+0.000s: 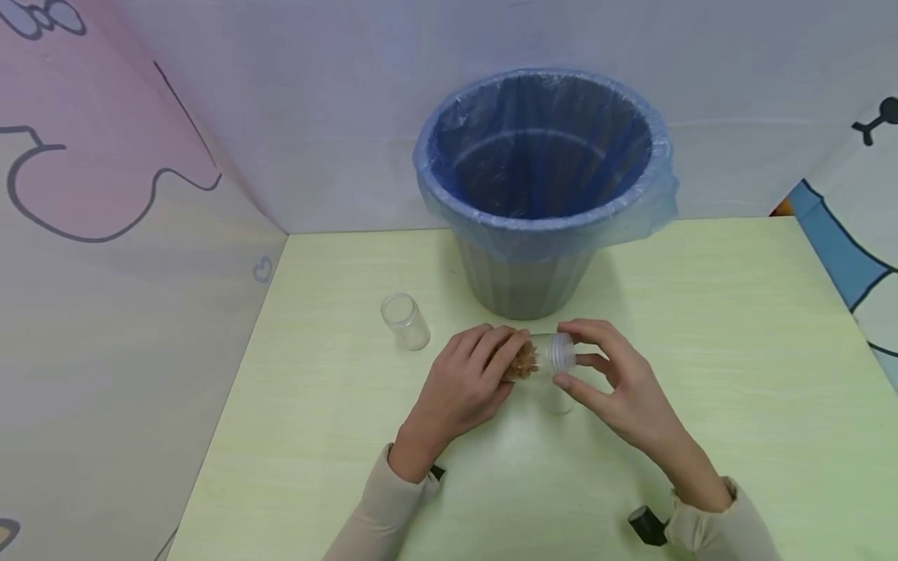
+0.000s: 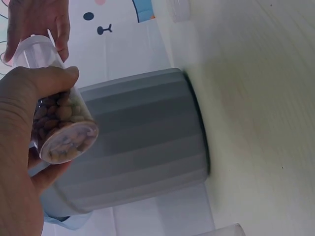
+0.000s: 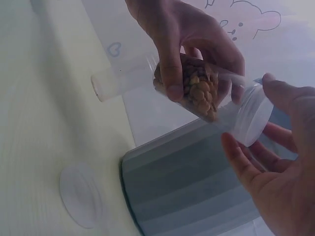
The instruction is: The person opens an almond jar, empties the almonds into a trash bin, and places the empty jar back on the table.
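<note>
Left hand (image 1: 466, 382) wraps round a small clear plastic jar full of brown nuts (image 1: 528, 360), held sideways in the middle of the frame, just in front of the grey bin with a blue bag liner (image 1: 540, 179). Right hand (image 1: 617, 382) pinches the jar's clear screw lid (image 1: 561, 352). It looks like the lid is being twisted; next it needs a firm turn while the jar stays level. An empty clear jar (image 1: 405, 320) stands left of centre on the pale green tabletop (image 1: 737, 351). A loose lid (image 3: 81, 195) lies under the hands, near enough to get bumped.
</note>
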Available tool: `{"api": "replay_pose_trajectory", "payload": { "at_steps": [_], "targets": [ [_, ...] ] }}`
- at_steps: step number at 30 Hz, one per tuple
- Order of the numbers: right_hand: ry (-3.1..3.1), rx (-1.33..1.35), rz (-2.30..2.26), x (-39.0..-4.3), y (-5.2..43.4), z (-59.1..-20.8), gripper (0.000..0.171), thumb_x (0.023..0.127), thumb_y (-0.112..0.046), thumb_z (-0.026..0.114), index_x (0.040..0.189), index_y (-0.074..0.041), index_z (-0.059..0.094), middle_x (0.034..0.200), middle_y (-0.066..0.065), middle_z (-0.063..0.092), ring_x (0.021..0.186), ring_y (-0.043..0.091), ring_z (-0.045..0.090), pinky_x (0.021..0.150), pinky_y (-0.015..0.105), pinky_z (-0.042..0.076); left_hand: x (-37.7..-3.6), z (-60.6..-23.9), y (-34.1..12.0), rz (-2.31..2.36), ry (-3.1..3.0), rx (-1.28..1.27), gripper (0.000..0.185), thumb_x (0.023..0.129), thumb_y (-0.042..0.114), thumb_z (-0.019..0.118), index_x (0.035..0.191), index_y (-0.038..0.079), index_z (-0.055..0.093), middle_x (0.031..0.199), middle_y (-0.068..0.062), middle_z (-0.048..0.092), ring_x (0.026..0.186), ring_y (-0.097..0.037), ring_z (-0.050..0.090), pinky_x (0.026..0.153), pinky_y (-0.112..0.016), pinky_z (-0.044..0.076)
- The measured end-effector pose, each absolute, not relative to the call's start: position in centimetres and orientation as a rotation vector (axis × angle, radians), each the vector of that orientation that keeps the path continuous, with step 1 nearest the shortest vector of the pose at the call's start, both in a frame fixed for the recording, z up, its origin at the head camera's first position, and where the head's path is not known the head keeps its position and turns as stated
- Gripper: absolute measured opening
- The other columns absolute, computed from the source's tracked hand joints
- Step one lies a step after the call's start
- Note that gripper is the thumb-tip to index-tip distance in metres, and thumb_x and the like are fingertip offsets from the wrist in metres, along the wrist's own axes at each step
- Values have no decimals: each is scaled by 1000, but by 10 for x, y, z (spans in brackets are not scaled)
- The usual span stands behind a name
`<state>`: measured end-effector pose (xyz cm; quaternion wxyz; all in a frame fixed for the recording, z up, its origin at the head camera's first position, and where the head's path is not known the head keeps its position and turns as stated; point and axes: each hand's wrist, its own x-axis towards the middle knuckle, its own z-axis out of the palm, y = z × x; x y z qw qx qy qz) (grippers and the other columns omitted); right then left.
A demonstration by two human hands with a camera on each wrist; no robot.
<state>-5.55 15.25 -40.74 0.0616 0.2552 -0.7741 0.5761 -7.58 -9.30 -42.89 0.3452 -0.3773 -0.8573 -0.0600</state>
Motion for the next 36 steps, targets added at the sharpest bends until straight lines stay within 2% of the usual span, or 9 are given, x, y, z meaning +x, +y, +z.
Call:
{"api": "replay_pose_trajectory", "payload": {
  "at_steps": [4, 10, 17, 19, 23, 27, 32, 36],
  "targets": [
    [-2381, 700, 1718, -53, 149, -405, 69, 83, 15, 78, 144, -11, 57, 138, -1, 58, 124, 5, 57, 94, 15, 56, -76, -429, -92, -132, -2204, -954, 52, 86, 14, 68, 137, 13, 66, 123, -3, 70, 108, -21, 67, 95, -34, 57],
    [-2377, 719, 1675, -53, 148, -406, 65, 82, 15, 79, 140, -5, 60, 136, -3, 60, 121, 2, 59, 95, 15, 55, -73, -430, -92, -144, -2201, -937, 52, 84, 15, 70, 137, 13, 67, 122, -3, 71, 107, -21, 68, 92, -34, 59],
    [-2389, 792, 1562, -52, 150, -411, 68, 78, 12, 83, 139, -7, 61, 132, 14, 63, 122, 0, 59, 97, 15, 54, -69, -430, -96, -201, -2173, -947, 54, 82, 14, 74, 136, 14, 69, 118, 0, 74, 99, -18, 72, 80, -29, 61],
    [-2355, 824, 1535, -52, 150, -412, 67, 77, 10, 85, 138, -6, 63, 130, 14, 64, 119, 2, 60, 97, 14, 53, -68, -429, -97, -240, -2169, -955, 56, 80, 14, 77, 136, 15, 70, 117, 0, 75, 98, -17, 73, 80, -28, 62],
    [-2246, 923, 1485, -53, 149, -415, 51, 86, -15, 85, 132, -3, 67, 123, 10, 67, 110, 6, 62, 95, 14, 51, -65, -429, -101, -335, -2181, -972, 62, 74, 14, 84, 135, 17, 71, 115, 2, 75, 95, -15, 73, 83, -26, 61],
    [-2132, 1036, 1457, -54, 147, -417, 52, 95, -37, 74, 128, 4, 67, 120, 12, 66, 105, 10, 61, 93, 15, 50, -63, -427, -105, -420, -2209, -990, 68, 68, 19, 92, 133, 20, 73, 114, 4, 75, 94, -14, 72, 85, -24, 61],
    [-2050, 1125, 1399, -55, 145, -418, 53, 98, -37, 71, 124, 9, 66, 119, 16, 65, 107, 13, 60, 93, 16, 48, -63, -425, -108, -536, -2240, -1022, 67, 66, 21, 95, 130, 21, 74, 112, 4, 75, 92, -14, 72, 86, -24, 61],
    [-2019, 1184, 1355, -56, 143, -417, 51, 100, -35, 69, 122, 11, 66, 118, 19, 63, 112, 15, 60, 100, 14, 47, -65, -425, -110, -624, -2275, -1050, 66, 67, 22, 95, 129, 22, 75, 112, 5, 75, 94, -14, 72, 86, -24, 61]
  ]
}}
